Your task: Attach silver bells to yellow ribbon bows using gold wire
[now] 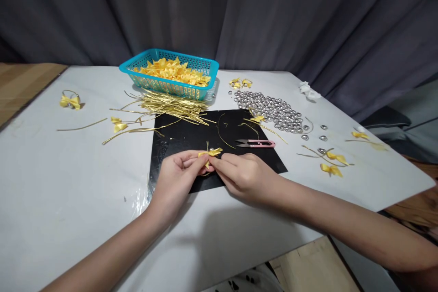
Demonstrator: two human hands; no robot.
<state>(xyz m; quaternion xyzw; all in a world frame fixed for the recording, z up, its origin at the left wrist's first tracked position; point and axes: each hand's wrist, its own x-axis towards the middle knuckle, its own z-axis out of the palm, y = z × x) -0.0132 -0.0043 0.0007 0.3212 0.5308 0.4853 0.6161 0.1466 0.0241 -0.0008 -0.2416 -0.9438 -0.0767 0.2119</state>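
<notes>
Covering most of the view: white table [68, 182], grey curtain [239, 9] hanging behind it. Lying at the table's middle, black mat [185, 134], flat and square-edged. Standing behind the mat, teal basket [201, 65] heaped with yellow ribbon bows. Spilling in front of the basket, bundle of gold wire ties [171, 106], thin and straight. Spread to the right of the mat, pile of silver beads [273, 108], a few strays near the table edge. Resting on the mat's right part, pink thread snips [256, 143], blades closed. Scattered about the table, finished bows: one at far left [70, 101], several at the right [331, 169].

Meeting over the near edge of the mat, left hand [176, 178] and right hand [242, 175], fingertips drawn together. Pinching between thumbs and forefingers of both, yellow bow [210, 152], small, with a gold tie poking up from its centre and what looks like a silver bead beside the knot.

Judging by looks: featherlight, soft satin that crushes easily and slides under the fingers; wire tie thin, bendable, holding whatever shape it gets. Best taken at the knotted middle, not by the loops, with only light pressure.
</notes>
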